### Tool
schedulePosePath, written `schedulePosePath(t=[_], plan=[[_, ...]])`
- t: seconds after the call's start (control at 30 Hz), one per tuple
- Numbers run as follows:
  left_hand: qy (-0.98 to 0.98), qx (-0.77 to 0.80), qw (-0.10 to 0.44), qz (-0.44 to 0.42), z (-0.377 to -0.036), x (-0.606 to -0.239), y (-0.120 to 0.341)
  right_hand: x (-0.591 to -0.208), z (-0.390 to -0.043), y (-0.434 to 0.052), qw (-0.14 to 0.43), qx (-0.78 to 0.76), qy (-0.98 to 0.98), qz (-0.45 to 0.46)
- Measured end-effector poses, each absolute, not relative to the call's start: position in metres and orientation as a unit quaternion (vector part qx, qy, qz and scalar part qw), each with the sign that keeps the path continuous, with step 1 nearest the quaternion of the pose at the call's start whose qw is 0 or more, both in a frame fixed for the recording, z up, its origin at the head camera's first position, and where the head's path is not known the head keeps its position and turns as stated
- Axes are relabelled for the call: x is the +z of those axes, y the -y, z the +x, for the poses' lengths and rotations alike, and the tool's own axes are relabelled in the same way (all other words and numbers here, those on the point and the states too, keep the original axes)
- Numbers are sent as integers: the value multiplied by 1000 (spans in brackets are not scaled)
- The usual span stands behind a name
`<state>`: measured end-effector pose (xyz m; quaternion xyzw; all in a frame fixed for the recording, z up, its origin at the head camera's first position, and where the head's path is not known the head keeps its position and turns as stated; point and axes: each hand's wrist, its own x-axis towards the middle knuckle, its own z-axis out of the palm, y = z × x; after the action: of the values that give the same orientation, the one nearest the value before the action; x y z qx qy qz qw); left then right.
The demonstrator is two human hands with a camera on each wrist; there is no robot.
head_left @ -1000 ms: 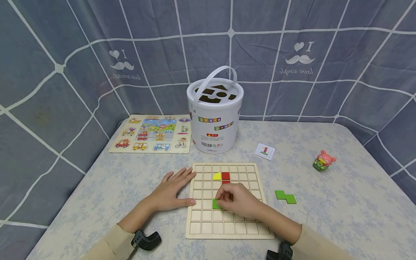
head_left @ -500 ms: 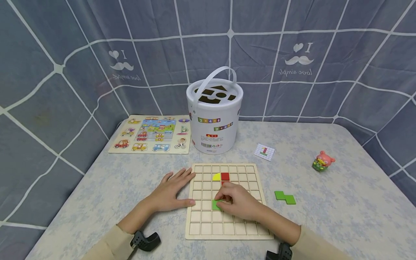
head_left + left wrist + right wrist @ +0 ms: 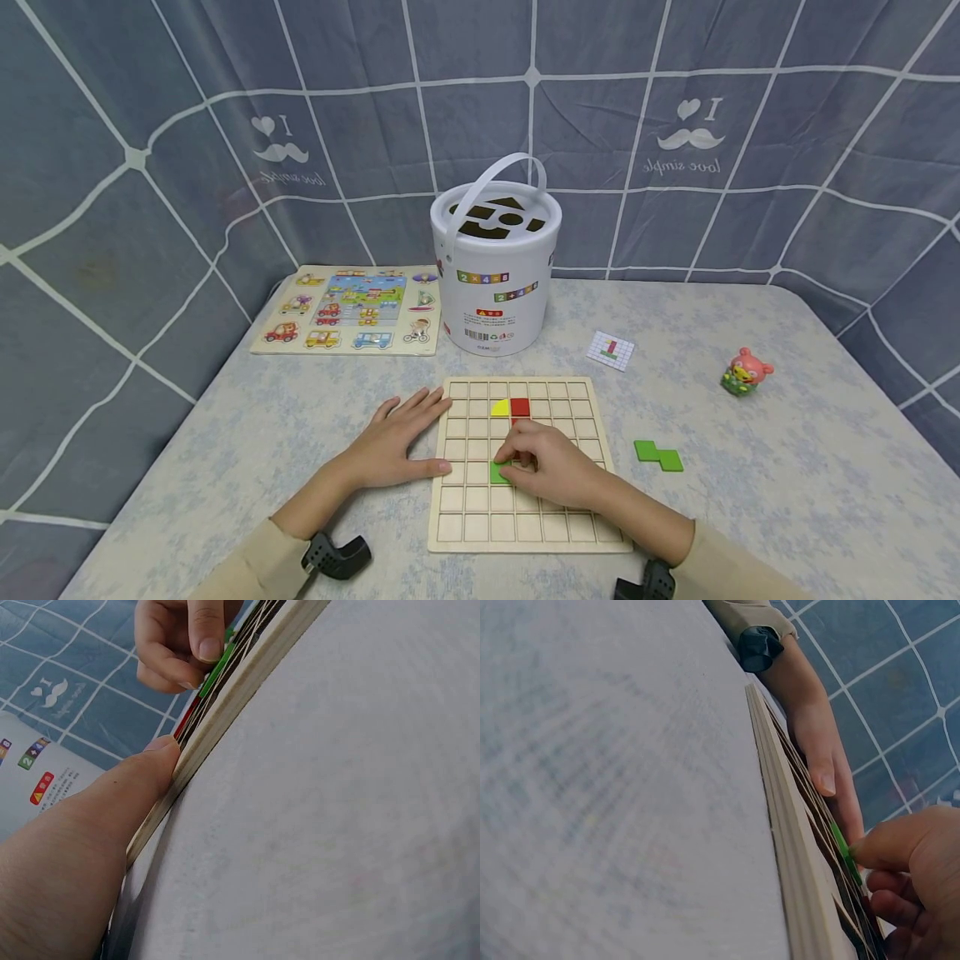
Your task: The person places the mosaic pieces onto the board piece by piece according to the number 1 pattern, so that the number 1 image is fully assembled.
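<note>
A wooden grid board [image 3: 465, 527] lies flat on the table. My right hand [image 3: 551, 467] is over its middle, thumb and index finger pinching a green square tile [image 3: 498, 473] low in the grid; the other fingers are curled. The hand covers part of that tile's right side. Spread flat on the table, my left hand [image 3: 393, 446] has its fingertips and thumb tip at the board's left edge; the left wrist view shows the thumb [image 3: 154, 761] against that edge. A yellow quarter-round tile [image 3: 501, 407] and a red square tile [image 3: 520, 407] sit higher in the grid, with more red partly hidden below.
A green stepped piece [image 3: 658, 456] lies right of the board. Behind it are a small pattern card [image 3: 611, 350] and a pink-headed toy figure [image 3: 747, 371]. A white lidded bucket [image 3: 495, 292] stands at the back, beside a picture puzzle board [image 3: 348, 310] on the left.
</note>
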<state>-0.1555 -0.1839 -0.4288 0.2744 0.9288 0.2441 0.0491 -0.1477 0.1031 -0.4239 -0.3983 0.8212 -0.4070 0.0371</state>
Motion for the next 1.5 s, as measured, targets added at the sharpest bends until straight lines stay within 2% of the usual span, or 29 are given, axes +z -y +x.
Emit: schedulePosePath(t=[0.33, 0.8, 1.5], plan=[[-929, 239, 49, 276, -155, -430, 181, -419, -147, -118, 55, -453, -807, -376], [-928, 241, 45, 279, -154, -429, 183, -425, -151, -159, -25, -480, -796, -368], [-927, 244, 42, 282, -155, -428, 184, -422, -157, -216, -62, -456, -832, -309]])
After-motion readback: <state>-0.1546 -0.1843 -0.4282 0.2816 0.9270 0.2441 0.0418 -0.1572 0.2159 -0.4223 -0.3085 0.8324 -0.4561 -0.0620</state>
